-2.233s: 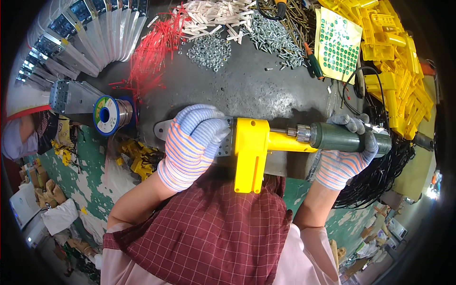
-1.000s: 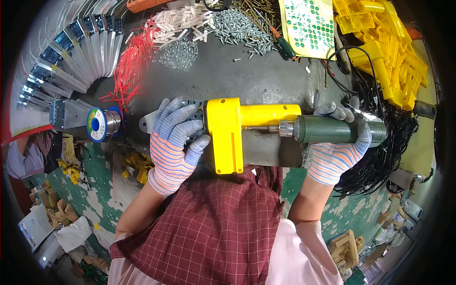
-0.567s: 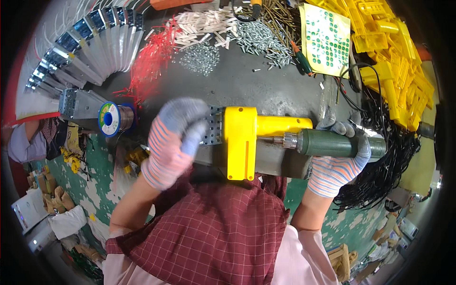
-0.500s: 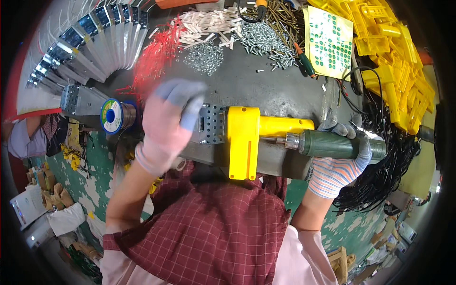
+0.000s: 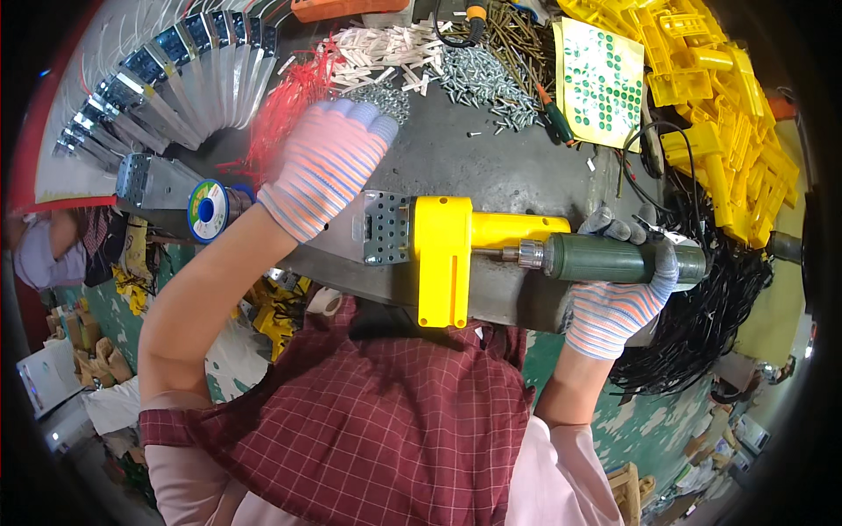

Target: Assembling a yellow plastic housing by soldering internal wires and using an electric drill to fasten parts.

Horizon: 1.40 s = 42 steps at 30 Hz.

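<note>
1. We see one grey counter point(image 5: 517, 175); its near edge curves along the person's apron point(image 5: 377, 394), and its widest open room lies in the middle, beyond the yellow casing.
2. One pile of yellow parts point(image 5: 724, 123), too tangled for us to count, fills the far right.
3. At the far left we see upwards of ten metal strips point(image 5: 197, 92) fanned out, plus one metal bracket point(image 5: 158, 181) apart from them.
4. We count two gloved hands. The right hand point(image 5: 618, 298) is wrapped around one green power driver point(image 5: 605, 259), whose bit points at the casing's right side; we cannot tell whether they touch.
5. The left hand point(image 5: 329, 162) reaches with bent fingers to one heap of nuts point(image 5: 386, 101); we cannot tell whether it has picked any up.
6. One yellow casing point(image 5: 443, 263) sits between the hands, its lower end at the counter's near edge. One holed metal plate point(image 5: 386, 232) extends from its left side.
7. We find one sticker sheet point(image 5: 601, 83), one wire spool point(image 5: 208, 210) and one hand screwdriver point(image 5: 554, 118).
8. Smallest, one lone screw point(image 5: 474, 134) lies just off the screw heap point(image 5: 491, 83), with bare counter nearer us.
</note>
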Available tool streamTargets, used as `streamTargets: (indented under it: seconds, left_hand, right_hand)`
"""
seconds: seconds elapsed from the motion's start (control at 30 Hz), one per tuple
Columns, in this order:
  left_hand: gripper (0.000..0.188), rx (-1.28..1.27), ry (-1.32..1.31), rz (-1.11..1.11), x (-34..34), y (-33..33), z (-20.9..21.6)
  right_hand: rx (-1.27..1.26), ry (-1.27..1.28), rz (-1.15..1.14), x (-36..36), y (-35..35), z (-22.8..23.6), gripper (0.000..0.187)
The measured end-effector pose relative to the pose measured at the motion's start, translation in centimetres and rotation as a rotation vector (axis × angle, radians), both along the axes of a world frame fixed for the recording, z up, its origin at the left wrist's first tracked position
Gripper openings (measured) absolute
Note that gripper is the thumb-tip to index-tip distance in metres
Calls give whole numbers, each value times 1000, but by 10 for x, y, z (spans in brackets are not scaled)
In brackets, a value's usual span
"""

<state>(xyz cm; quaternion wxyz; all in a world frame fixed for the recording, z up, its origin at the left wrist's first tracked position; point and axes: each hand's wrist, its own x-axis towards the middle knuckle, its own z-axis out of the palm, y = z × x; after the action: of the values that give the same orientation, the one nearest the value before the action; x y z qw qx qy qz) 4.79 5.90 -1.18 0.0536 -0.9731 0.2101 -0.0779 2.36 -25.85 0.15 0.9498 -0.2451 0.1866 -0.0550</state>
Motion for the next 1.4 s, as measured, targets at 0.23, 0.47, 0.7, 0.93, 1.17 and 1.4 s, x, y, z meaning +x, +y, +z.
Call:
streamTargets:
  seconds: [0.23, 0.47, 0.7, 0.93, 1.17, 1.4]
  left_hand:
    - [26, 194, 54, -96, 7, -2, 8]
    - [15, 172, 53, -45, 21, -1, 5]
    - [14, -832, -49, 206, -90, -14, 2]
    - [22, -852, -211, 195, -112, -45, -30]
    - [24, -827, -278, 153, -110, -44, -38]
    - [24, -810, -285, 152, -110, -44, -43]
  right_hand:
    - [-2, 9, -8, 1, 0, -1, 32]
    - [-32, 60, -19, 1, 0, 2, 29]
    - [-5, 9, 19, 1, 0, 0, 31]
    - [-17, -65, 90, 1, -6, 2, 40]
    - [-53, -78, 102, -2, -5, 3, 41]
    - [-7, -129, 70, -2, 7, 4, 39]
